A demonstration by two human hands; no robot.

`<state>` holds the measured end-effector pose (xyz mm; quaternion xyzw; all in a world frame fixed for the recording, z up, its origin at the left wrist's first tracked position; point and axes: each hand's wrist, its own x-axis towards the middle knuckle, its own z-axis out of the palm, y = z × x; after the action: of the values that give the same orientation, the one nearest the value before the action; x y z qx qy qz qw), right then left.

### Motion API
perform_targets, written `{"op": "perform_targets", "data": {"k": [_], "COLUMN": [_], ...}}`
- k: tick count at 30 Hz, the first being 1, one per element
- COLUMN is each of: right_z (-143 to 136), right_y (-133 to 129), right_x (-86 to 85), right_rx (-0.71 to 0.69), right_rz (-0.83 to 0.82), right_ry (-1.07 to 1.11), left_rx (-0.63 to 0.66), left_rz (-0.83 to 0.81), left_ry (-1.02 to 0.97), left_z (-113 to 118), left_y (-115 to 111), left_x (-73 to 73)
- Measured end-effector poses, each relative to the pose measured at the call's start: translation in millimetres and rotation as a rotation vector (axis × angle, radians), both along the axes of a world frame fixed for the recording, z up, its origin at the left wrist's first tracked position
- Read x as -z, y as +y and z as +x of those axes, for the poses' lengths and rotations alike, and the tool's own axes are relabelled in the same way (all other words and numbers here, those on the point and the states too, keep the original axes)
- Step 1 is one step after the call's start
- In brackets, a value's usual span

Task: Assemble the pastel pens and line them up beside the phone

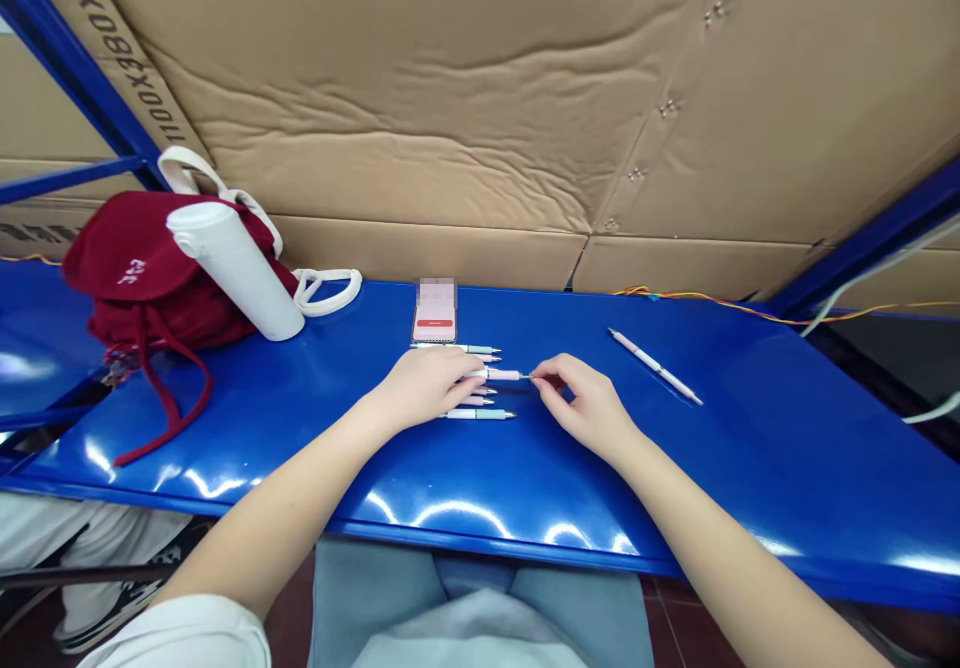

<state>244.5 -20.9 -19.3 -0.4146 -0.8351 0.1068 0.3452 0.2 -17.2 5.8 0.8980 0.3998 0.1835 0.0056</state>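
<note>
My left hand (424,386) is closed on a pen with a pink grip (504,375), which points to the right. At that pen's tip, the thumb and fingertips of my right hand (589,406) pinch a small, thin end piece; its exact kind is too small to make out. Several more pens lie side by side under and around my left hand, partly hidden by it. Closest to me among them is a pen with a mint-green grip (487,414). Farther right, a single white and pink pen (654,365) lies slantwise on the table.
A phone (435,320) stands behind the row of pens on the blue table (757,448). At the left are a dark red bag (161,268) and a white bottle (240,273). Cardboard (420,108) walls the back, and thin wires (712,300) run along the rear edge.
</note>
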Motion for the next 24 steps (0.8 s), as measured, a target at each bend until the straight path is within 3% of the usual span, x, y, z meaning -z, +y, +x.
{"op": "perform_targets", "data": {"k": [24], "right_z": [-4.3], "right_y": [-2.7], "right_x": [0.6], "right_rx": [0.044], "right_rz": [-0.185], "right_ry": [0.203], "left_rx": [0.067], "left_rz": [-0.092], "left_ry": [-0.102], "left_z": [4.7], "left_y": [-3.1], "left_x": [-0.1]}}
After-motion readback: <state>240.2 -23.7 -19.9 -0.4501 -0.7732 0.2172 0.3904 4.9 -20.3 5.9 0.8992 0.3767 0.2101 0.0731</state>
